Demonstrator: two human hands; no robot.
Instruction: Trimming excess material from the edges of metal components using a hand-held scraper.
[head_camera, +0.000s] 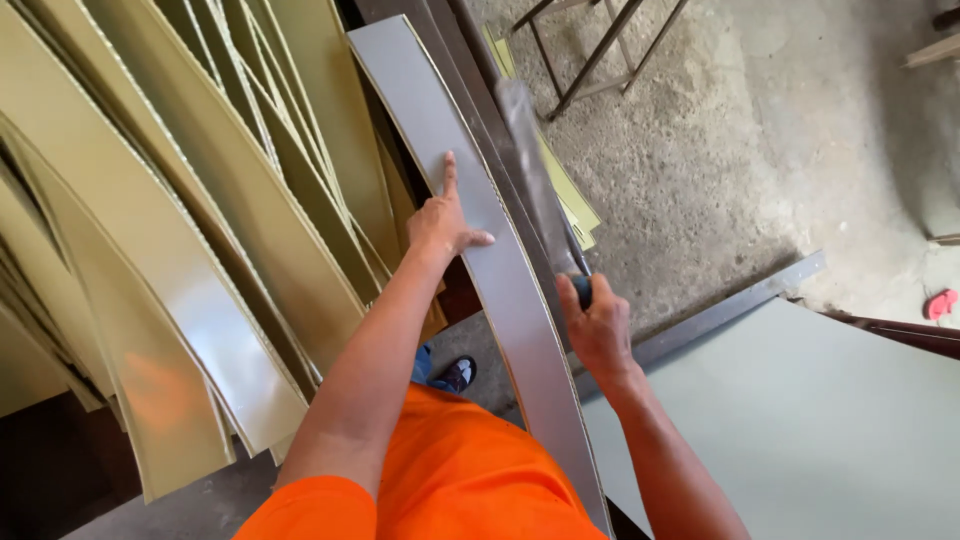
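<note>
Rough concrete floor (700, 170) is being looked down on, with a metal frame's legs (590, 50) at the top and a pale flat sheet (800, 420) at lower right. On the long grey panel strip (480, 230), the left hand's (445, 225) fingers are being pressed flat: the forefinger is stretched straight up the strip, the thumb is spread out to the side. The right hand's (598, 325) fingers are being kept curled tight around a blue handle, from which a blurred saw blade (535, 175) is being run along the strip's right edge. The strip itself is being held just beside a leaning stack of olive-cream panels (200, 230). For a clean cut, it seems the strip should be pinned firmly and the outstretched forefinger kept well apart from the blade. Beneath, an orange shirt (460, 470) and a dark shoe (458, 375) are being glimpsed.
</note>
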